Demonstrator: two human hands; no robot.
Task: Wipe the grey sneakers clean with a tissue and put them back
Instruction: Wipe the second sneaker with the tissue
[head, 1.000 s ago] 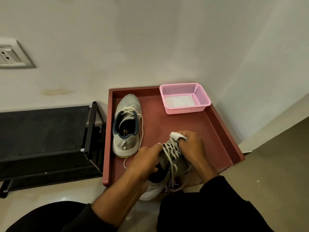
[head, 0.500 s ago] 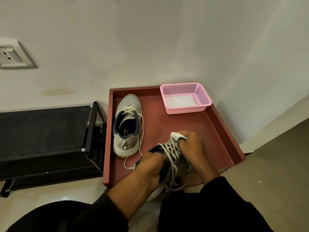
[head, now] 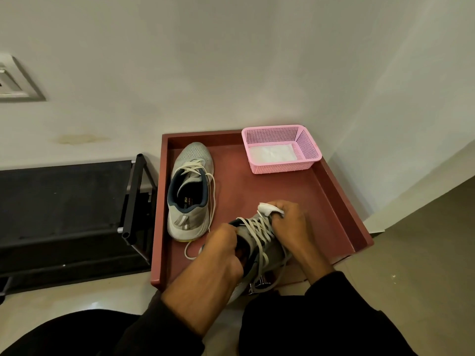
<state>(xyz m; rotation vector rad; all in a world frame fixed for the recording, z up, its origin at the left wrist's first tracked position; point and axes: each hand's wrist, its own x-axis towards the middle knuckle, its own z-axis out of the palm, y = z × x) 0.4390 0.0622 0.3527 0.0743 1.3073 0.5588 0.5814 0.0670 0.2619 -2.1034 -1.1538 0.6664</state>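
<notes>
Two hands on one grey sneaker (head: 267, 242), left grip (head: 223, 249) clasping its collar, right grip (head: 289, 222) pinching tissue (head: 267, 209) against its toe.

insole of the resting grey sneaker (head: 190, 191), partial print "FLY", smaller lettering illegible

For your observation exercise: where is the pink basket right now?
In the head view, the pink basket sits in the red tray's far right corner, near the wall.

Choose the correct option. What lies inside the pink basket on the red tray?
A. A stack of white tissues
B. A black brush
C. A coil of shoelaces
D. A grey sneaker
A: flat white tissues cover the floor of the pink basket; both sneakers are outside it.
</notes>
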